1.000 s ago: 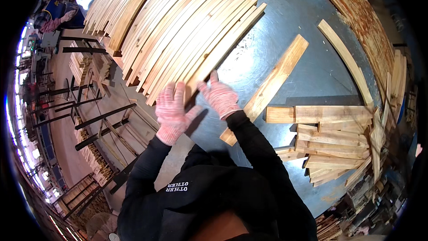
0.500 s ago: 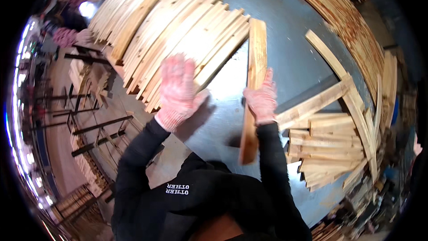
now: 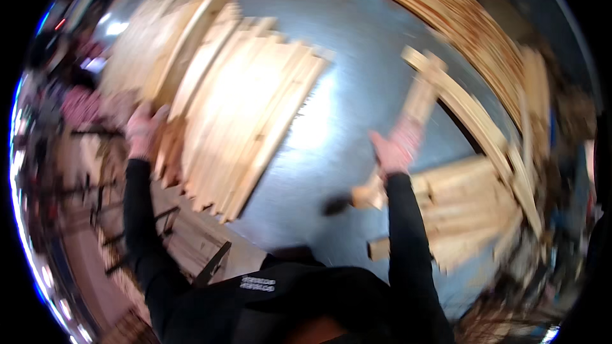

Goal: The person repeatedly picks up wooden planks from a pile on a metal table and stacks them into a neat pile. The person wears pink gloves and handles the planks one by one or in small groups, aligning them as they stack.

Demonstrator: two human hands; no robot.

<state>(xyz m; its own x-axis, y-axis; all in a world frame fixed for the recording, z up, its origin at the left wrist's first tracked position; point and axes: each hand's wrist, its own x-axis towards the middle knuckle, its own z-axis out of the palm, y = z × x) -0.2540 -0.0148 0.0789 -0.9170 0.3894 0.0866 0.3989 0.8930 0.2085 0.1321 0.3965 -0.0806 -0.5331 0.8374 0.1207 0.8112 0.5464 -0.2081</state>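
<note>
Head cam: R hand [image 3: 399, 146] is over a pale flat wooden plank [image 3: 421, 97] at right, thumb out; L hand [image 3: 143, 134] is by near end of long tan wooden board [image 3: 190, 43], left. Can't tell either grip (blur). Prob. plank-shifting step; next move needs firm hold.

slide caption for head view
Pink-gloved left hand by pale wooden strips, pink-gloved right hand on pale wooden board
</note>
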